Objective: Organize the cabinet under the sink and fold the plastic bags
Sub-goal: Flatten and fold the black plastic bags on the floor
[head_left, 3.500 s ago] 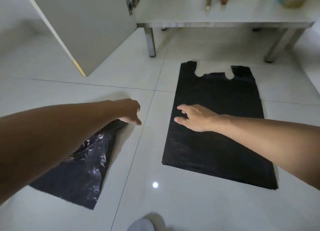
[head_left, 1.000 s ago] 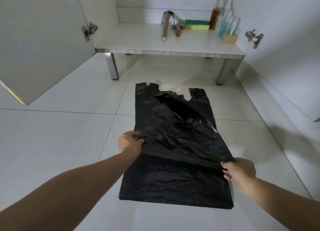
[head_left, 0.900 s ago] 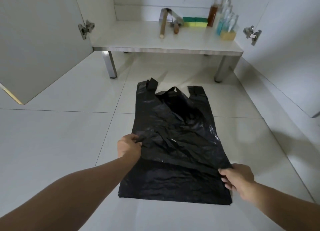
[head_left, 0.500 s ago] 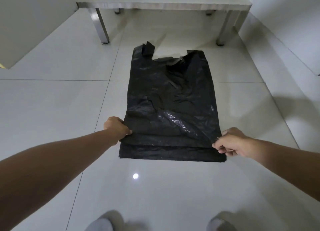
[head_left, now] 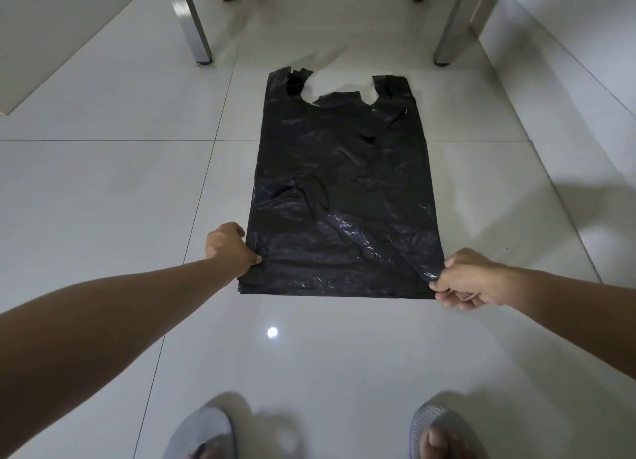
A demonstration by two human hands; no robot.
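Two grey slippers [head_left: 201,434] stand nearest on the white tiled floor [head_left: 103,190]. Beyond them the hands are spread wide apart: the left hand [head_left: 229,248] pinches the near left corner of the black plastic bag [head_left: 344,190], the right hand [head_left: 464,278] pinches its near right corner. It lies flat on the floor, long axis running away from the person, handles [head_left: 292,80] pointing toward two metal legs [head_left: 192,21] farthest off.

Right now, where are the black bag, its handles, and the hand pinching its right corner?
black bag [head_left: 344,183], head view, middle of its body.
handles [head_left: 392,83], head view, right loop.
right hand [head_left: 464,279], head view, knuckles.
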